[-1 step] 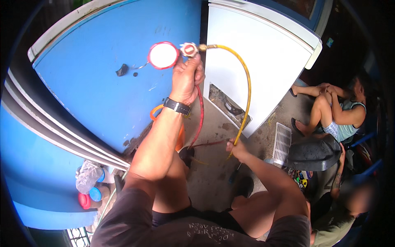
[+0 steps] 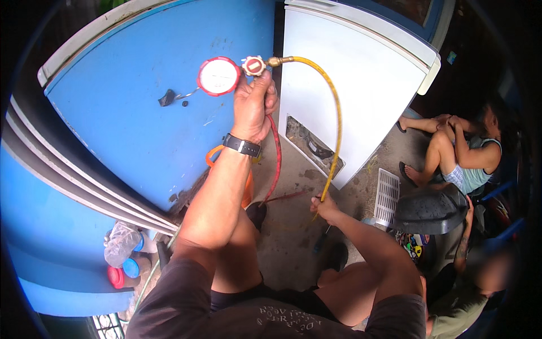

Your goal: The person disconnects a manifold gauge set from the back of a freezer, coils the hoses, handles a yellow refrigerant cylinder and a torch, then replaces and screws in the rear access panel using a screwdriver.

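My left hand (image 2: pixel 254 110), with a black watch on the wrist, is closed around the base of a pressure gauge (image 2: pixel 219 76) with a round white dial and red rim. The gauge is held up before a blue refrigerator. Beside the dial sits a red-and-white valve knob (image 2: pixel 254 66) with a brass fitting (image 2: pixel 274 61). From it a yellow hose (image 2: pixel 337 113) arcs down to my right hand (image 2: pixel 325 208), whose fingers are closed on it. A red hose (image 2: pixel 276 158) hangs from below my left hand to the floor.
A blue refrigerator side (image 2: pixel 130 113) stands left; a white refrigerator (image 2: pixel 350 79) has a lower opening (image 2: pixel 313 147). At right are a white slotted grille (image 2: pixel 387 196), a black casing (image 2: pixel 432 210), a seated person (image 2: pixel 451 141) and another person (image 2: pixel 463 311). Lidded containers (image 2: pixel 134 265) stand lower left.
My left hand and the gauge have shifted slightly left. The yellow hose has moved a little with them. My right hand stays on the hose in nearly the same place.
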`<state>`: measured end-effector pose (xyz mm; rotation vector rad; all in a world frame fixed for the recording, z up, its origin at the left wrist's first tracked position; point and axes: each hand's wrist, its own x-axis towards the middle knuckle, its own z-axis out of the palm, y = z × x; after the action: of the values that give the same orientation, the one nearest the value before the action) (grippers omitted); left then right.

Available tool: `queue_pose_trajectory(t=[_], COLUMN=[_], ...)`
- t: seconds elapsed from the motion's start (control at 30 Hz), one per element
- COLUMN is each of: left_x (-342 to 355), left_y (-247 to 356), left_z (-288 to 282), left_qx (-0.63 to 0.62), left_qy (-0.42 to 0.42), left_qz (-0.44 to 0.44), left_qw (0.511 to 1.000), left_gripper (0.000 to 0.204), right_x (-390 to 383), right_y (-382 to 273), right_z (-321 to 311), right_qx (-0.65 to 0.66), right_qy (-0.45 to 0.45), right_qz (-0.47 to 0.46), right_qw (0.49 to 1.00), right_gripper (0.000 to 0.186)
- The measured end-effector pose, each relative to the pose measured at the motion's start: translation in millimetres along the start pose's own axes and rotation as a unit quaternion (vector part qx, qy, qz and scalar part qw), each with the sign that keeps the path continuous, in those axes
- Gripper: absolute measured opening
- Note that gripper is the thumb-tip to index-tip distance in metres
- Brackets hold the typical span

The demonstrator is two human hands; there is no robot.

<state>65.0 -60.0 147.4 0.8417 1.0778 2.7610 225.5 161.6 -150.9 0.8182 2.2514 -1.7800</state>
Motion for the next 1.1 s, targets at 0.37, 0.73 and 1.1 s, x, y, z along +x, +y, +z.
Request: queue_pose_trajectory(t=[0.37, 0.73, 1.1], left_x=[3.7, -19.4, -14.0], left_y=[-39.3, -69.9, -17.4], left_z=[-32.1, -47.6, -40.3], left_qx=[0.302, 0.343, 0.154], left_qy=[-0.071, -0.277, -0.272], left_qz=[-0.095, -0.164, -0.360], left_qw=[0.946, 0.883, 0.879], left_gripper=[0.039, 0.035, 0.031], right_x=[-53.6, -107.9, -118.4], right_y=[-126.5, -261.4, -232.0], right_z=[22.3, -16.4, -136.2], right_qx=[-0.149, -0.036, -0.369], right_qy=[-0.196, -0.171, 0.014], right_qz=[-0.106, -0.157, -0.448], right_qw=[0.963, 0.972, 0.814], right_gripper=[0.053, 0.024, 0.025])
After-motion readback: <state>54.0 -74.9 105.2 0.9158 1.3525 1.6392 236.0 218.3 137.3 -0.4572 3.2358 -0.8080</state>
